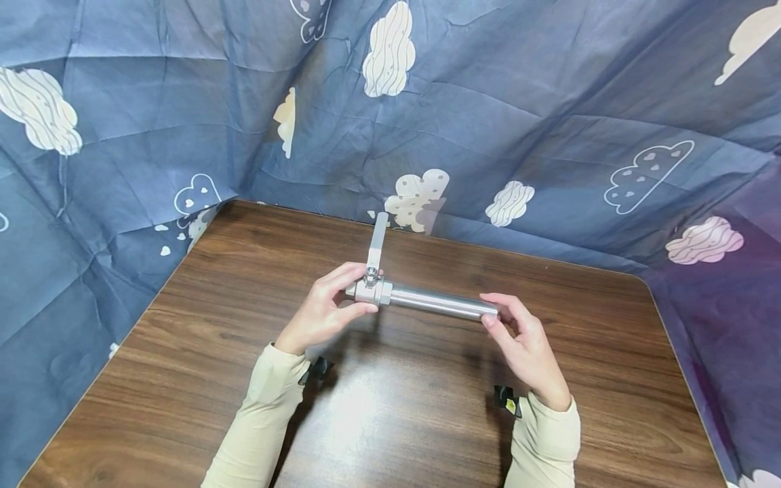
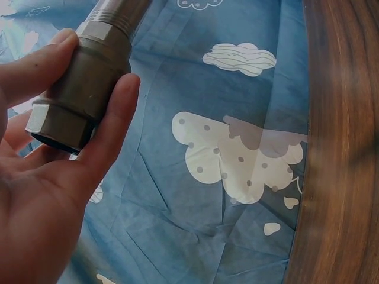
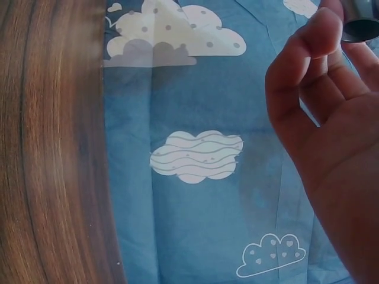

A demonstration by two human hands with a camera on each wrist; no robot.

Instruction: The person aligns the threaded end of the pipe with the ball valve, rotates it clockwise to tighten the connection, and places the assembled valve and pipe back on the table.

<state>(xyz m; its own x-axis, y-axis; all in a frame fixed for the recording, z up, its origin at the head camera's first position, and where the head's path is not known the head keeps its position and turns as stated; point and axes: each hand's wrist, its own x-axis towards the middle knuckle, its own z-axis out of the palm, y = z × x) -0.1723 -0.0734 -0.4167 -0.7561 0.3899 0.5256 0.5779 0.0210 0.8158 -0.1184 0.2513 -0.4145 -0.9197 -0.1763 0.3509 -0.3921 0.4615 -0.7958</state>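
Note:
Held above the table is a metal ball valve [image 1: 367,291] joined to a long shiny steel pipe [image 1: 439,302]. Its flat lever handle [image 1: 377,237] points away toward the back. My left hand [image 1: 323,305] grips the valve body between thumb and fingers. In the left wrist view the hexagonal end [image 2: 58,124] of the valve shows, with threads visible where the pipe enters. At the other side my right hand [image 1: 521,339] pinches the pipe's free end with thumb and fingers. The right wrist view catches only the pipe's open rim [image 3: 361,28] at the top corner.
Beneath both hands lies a brown wood-grain table [image 1: 183,325]. A blue cloth [image 1: 464,135] printed with clouds hangs behind the table and along its sides. Small black wrist mounts [image 1: 506,398] sit at the cuffs of the pale sleeves [image 1: 256,413].

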